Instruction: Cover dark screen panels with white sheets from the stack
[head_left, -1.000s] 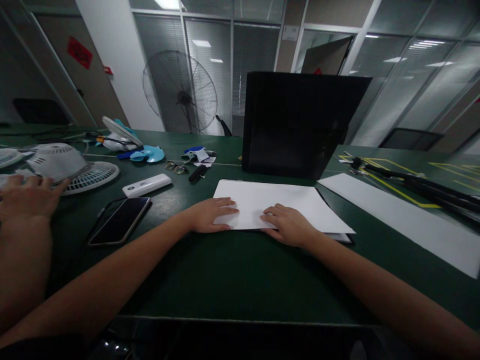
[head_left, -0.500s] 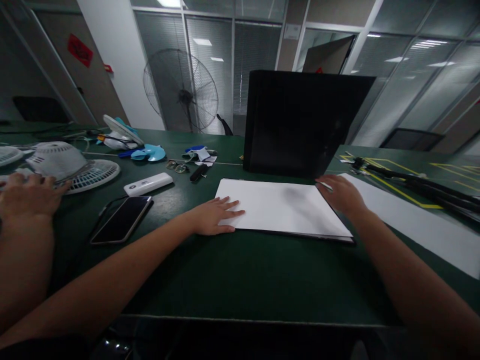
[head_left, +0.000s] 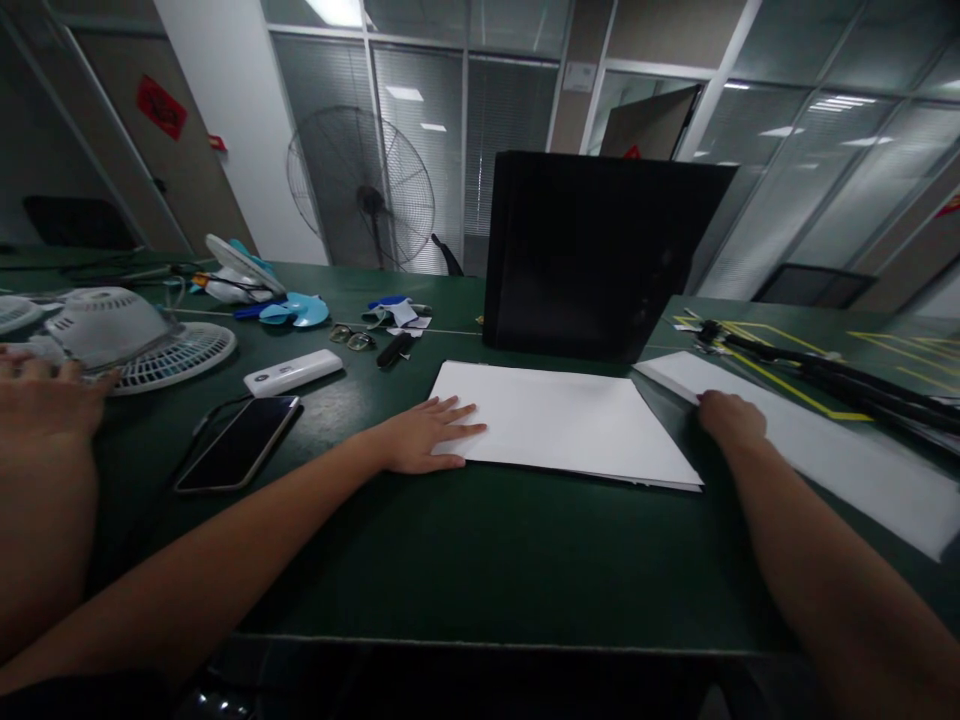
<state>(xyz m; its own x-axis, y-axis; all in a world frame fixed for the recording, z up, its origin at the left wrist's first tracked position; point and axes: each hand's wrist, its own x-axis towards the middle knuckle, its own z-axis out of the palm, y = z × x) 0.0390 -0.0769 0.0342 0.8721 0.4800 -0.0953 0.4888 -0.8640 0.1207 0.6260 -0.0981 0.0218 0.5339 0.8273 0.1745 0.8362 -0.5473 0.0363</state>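
Observation:
My left hand (head_left: 424, 436) lies flat with fingers spread on the near left corner of a white sheet (head_left: 562, 420) on the green table (head_left: 465, 560). My right hand (head_left: 731, 418) rests on the near left end of a long white sheet (head_left: 825, 450) to the right. Its fingers are bent down at the paper's edge and hidden behind the back of the hand. A black upright panel (head_left: 600, 255) stands just behind the first sheet.
Another person's hand (head_left: 41, 400) rests at the far left by a white fan grille (head_left: 135, 340). A dark phone (head_left: 240, 442), a white power bank (head_left: 294, 372), glasses (head_left: 351, 337), blue fan blades (head_left: 296, 308) and a black tripod (head_left: 832, 372) lie around. A standing fan (head_left: 364, 190) is behind.
My right hand has left the near edge of the middle sheet, swung right past its far corner, and come down on the long sheet. My left hand stayed put.

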